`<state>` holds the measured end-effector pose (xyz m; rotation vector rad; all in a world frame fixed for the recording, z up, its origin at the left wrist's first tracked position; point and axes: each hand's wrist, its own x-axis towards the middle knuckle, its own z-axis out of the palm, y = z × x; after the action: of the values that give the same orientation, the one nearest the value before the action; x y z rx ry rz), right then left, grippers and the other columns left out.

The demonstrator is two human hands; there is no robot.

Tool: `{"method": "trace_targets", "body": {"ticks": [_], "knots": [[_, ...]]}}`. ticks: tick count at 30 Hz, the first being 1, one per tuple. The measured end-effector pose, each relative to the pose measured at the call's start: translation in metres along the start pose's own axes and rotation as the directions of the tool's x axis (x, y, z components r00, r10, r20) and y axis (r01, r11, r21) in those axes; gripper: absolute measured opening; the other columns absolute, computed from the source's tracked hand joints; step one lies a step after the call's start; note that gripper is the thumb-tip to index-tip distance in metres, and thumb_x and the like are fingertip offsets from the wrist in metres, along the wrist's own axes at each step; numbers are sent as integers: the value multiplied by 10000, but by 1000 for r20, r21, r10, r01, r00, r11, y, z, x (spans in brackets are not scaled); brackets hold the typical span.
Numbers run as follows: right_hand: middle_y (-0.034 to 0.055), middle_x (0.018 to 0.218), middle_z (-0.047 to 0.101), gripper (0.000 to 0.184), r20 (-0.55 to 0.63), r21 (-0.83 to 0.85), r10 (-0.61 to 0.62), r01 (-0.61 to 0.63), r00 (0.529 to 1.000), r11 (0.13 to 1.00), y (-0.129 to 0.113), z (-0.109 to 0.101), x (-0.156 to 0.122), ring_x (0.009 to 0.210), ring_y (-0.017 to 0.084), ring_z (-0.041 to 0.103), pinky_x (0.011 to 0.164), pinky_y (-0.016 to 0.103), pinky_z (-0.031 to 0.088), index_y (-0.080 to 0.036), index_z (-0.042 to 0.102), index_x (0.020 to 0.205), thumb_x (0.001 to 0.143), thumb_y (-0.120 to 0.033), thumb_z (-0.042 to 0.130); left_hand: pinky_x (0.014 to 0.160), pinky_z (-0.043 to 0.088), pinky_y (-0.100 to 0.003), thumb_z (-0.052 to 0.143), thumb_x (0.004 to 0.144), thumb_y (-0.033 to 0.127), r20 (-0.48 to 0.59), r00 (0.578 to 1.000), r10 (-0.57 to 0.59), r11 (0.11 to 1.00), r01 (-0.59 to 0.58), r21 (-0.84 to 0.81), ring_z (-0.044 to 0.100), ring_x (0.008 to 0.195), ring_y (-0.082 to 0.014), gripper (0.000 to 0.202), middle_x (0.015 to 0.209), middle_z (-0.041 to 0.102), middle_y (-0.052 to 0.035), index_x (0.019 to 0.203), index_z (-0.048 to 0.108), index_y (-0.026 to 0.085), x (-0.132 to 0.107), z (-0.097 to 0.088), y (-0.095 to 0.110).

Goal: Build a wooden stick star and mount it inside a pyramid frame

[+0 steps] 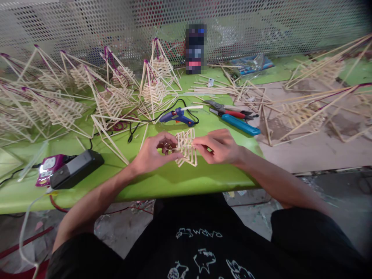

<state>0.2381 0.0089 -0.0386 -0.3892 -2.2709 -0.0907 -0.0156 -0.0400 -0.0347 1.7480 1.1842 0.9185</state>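
A small star-shaped lattice of pale wooden sticks (187, 155) is held up above the front edge of the green table. My left hand (154, 153) grips its left side between thumb and fingers. A thin ring-like loop (169, 147), perhaps wire, shows beside those fingers. From the other side, my right hand (216, 147) is closed in a pinch at the lattice's right edge; a thin light strand seems to run there, though what exactly the fingertips hold is hard to make out. Just behind the hands lies a blue glue gun (177, 116) with a clear glue stick in it.
Pliers with red grips (236, 112) and a blue-handled cutter (240, 124) lie right of the glue gun. Stick pyramids with purple cord (152, 87) crowd the left; larger ones stand on a board (279, 155). A black box (78, 168) and cables sit front left. Metal mesh (116, 23) rises behind.
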Motion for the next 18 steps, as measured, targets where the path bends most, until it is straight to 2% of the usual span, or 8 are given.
{"method": "trace_targets", "body": {"ticks": [2,6,14,18], "knots": [[-69,608,634,177,10,-7,-45,45,999,999,7,-5,2,463,97,475,482,263,383,-253,595,1058,916,-148,596,595,479,-229,869,743,371,9,1000,5,1000,-5,1,557,640,-92,367,848,701,-20,989,671,183,0,1,0],[-64,589,616,121,44,-27,-36,38,998,999,15,-10,5,451,101,454,475,277,371,-255,584,1010,927,-167,576,579,455,-230,871,744,377,3,1000,12,1000,-12,13,564,639,-95,355,827,705,-20,981,691,182,0,1,1],[-39,635,647,119,98,1,-157,158,983,987,8,-7,3,503,112,535,499,271,432,-235,562,998,900,-170,584,567,463,-230,900,703,371,-36,999,-15,1000,15,-6,579,626,-94,383,829,724,-32,962,702,171,-1,1,4],[-47,619,627,130,103,0,-171,172,980,985,7,-9,4,484,112,500,483,276,415,-238,554,984,886,-156,573,566,474,-227,897,709,370,-39,999,-20,1000,20,-10,571,614,-91,376,806,719,-31,956,705,161,0,0,6]]}}
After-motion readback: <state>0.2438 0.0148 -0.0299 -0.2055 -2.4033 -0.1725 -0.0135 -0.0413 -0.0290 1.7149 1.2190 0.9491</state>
